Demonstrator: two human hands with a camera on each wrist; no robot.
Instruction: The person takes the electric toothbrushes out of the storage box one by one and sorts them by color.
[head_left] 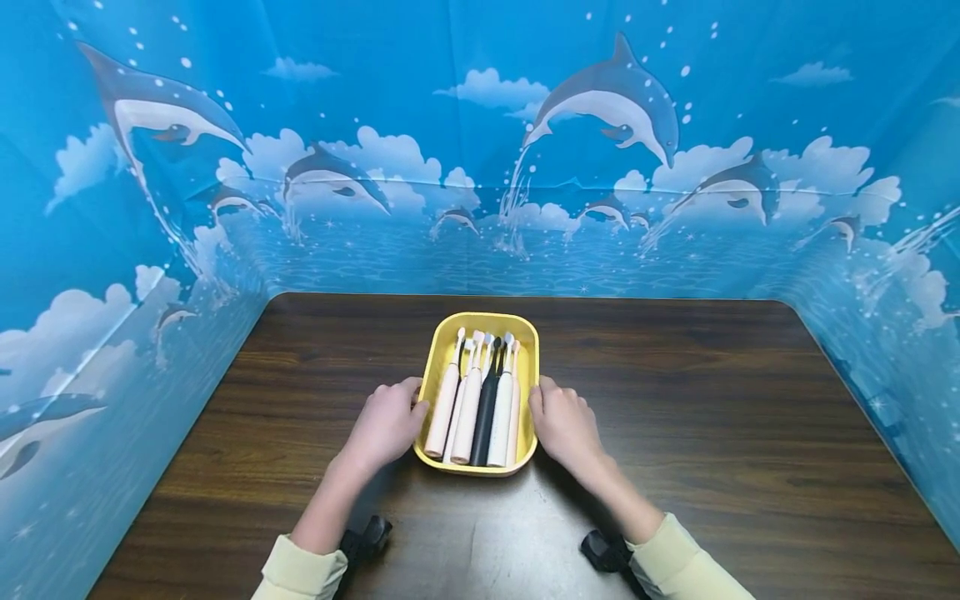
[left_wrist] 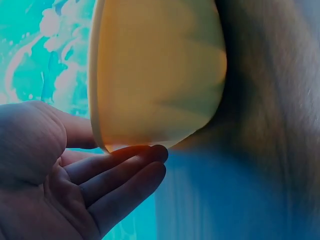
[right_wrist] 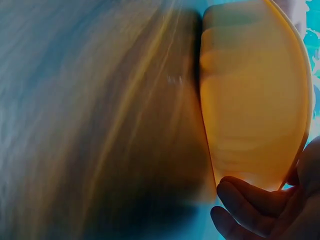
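A yellow plastic bin stands near the middle of the table, holding several electric toothbrushes side by side with their heads toward the far end. Among them are a black toothbrush, a white toothbrush and a pale pink toothbrush. My left hand grips the bin's left side, thumb at the rim and fingers against the outer wall in the left wrist view. On the opposite side, my right hand holds the right wall, its fingertips low on the outside in the right wrist view.
The dark wood-grain table extends to both sides of the bin. A blue curtain printed with dolphins encloses its back and sides. Black wrist devices sit by both cream sleeves.
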